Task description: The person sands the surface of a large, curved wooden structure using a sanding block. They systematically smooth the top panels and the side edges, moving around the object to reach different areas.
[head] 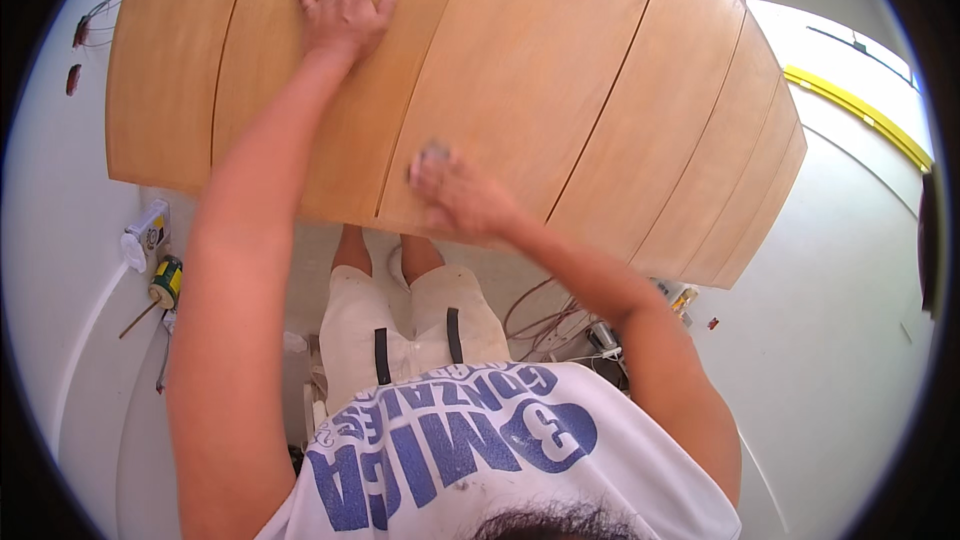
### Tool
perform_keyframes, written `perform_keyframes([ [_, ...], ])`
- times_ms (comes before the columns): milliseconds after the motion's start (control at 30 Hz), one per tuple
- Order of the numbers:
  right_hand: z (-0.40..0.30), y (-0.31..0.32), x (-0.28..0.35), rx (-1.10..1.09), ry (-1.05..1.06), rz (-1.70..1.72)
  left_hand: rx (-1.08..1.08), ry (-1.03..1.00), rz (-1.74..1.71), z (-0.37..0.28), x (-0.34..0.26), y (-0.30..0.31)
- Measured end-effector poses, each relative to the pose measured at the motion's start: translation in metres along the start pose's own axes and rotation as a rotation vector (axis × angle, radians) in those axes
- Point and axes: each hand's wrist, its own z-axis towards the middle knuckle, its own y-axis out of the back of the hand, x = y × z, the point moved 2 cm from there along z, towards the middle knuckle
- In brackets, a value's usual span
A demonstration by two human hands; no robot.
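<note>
A large, light-brown wood panel [517, 60] with dark straight grooves spans the upper view in front of me. My left hand [341, 15] lies flat on its upper left part, fingers spread, holding nothing. Lower down, near the panel's front edge, my right hand [469, 195] is closed around a small greyish pad or folded sheet [435, 152]. That piece rests against the wood just right of a groove. Motion blurs the right hand, and its fingers mostly hide what it grips, so the material cannot be told.
At lower left, a green and yellow can [166, 279] with a stick stands near a white container [148, 232]. Reddish cables [540, 315] and a metal object [602, 336] lie at lower right. Loose wires [88, 26] protrude from the left wall. A yellow bar [862, 118] runs along the right.
</note>
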Motion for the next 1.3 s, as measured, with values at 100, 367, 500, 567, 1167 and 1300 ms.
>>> perform_keyframes([
  [100,0.103,0.117,-0.107,-0.611,-0.358,-0.33,0.1,0.007,-0.258,0.007,-0.016,0.025],
  [367,0.008,-0.059,0.085,-0.18,-0.067,-0.185,-0.025,-0.003,-0.166,0.002,-0.009,-0.007],
  [500,0.061,0.042,-0.027,-0.309,-0.31,-0.265,0.049,0.014,-0.23,0.005,-0.018,0.006],
  [567,0.074,0.067,-0.053,-0.502,-0.531,-0.278,0.07,-0.015,-0.229,0.009,-0.028,0.015],
  [1167,-0.011,-0.101,0.115,-0.425,-0.77,0.053,0.244,-0.1,-0.229,0.019,-0.103,0.017],
  [1300,-0.116,-0.097,0.083,-0.396,-0.914,-0.115,0.26,-0.186,-0.221,0.019,-0.109,0.017],
])
